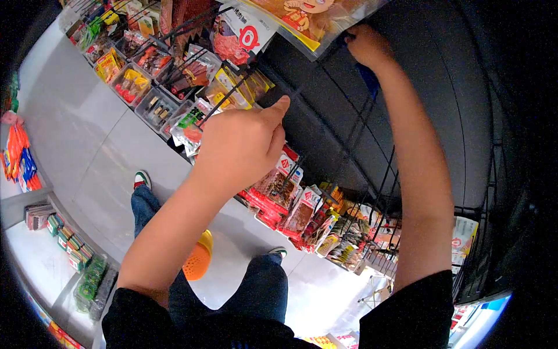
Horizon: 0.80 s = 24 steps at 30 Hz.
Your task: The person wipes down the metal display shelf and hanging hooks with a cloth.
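"Cloth (367,80) first: where is it?"

"Against the black panel (421,52), just below the right hand (369,47) and near the edge of the large bag (325,23) with the cartoon figure. It looks like dark blue fabric, at least; only a small part shows."

"And the hands?"

"Well apart. The right seems closed on the cloth, though its fingertips are partly lost in shadow. The left hand (247,139) points its index finger out, the others curled under — I cannot tell whether anything sits in that fist."

"How would you manage such a reach well?"

"I'd bunch the cloth snugly in the right palm, so no loose corner catches on a black wire prong (232,93) or the bars nearby. Slow movement, too, with the wrist clear of the bag, or it may get knocked."

"What about the left?"

"Light pressure only, if it leans on the wire. The packets (273,189) are crowded close by, so I'd lift that elbow slightly. And mind the feet — an orange object (196,264) shows between the legs."
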Motion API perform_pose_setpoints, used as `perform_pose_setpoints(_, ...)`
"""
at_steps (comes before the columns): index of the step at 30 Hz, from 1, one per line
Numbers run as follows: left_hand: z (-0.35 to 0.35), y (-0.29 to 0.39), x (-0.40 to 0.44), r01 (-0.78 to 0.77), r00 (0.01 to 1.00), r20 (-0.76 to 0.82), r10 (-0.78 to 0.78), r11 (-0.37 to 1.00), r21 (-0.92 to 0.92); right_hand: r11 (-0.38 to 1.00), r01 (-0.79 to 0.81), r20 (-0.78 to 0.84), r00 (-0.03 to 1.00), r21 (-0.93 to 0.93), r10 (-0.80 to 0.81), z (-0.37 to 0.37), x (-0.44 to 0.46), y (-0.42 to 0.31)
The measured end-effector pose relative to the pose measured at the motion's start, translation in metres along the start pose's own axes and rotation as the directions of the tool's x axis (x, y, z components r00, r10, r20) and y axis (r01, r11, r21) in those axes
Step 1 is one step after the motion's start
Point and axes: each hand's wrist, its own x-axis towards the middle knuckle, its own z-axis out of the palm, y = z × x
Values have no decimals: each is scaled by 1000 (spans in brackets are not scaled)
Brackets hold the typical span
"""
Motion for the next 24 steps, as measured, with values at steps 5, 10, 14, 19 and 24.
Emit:
perform_pose_setpoints(5, 0, -4, 0, 34, 998, 46, -32, 999, -30, 993, -104, 59, 992, -51, 107, -1, -8, 4)
perform_pose_setpoints(10, 1, -3, -1, 14, 999, 38, -12, 998, -58, 996, -77, -84, 993, 45, 81, 6, -6, -7)
perform_pose_setpoints(14, 0, -3, 0, 37, 999, 16, -35, 995, -97, 995, 20, -114, 993, 95, -9, 19, -13, 14)
perform_pose_setpoints(19, 1, -3, 1, 11, 1000, 10, -11, 999, -53, 995, -59, 116, 991, -84, 69, 0, -57, 41)
perform_pose_setpoints(24, 1, -3, 0, 5, 1000, 14, -4, 997, -78, 939, -145, 208, 954, -311, 216, -8, -70, 28)
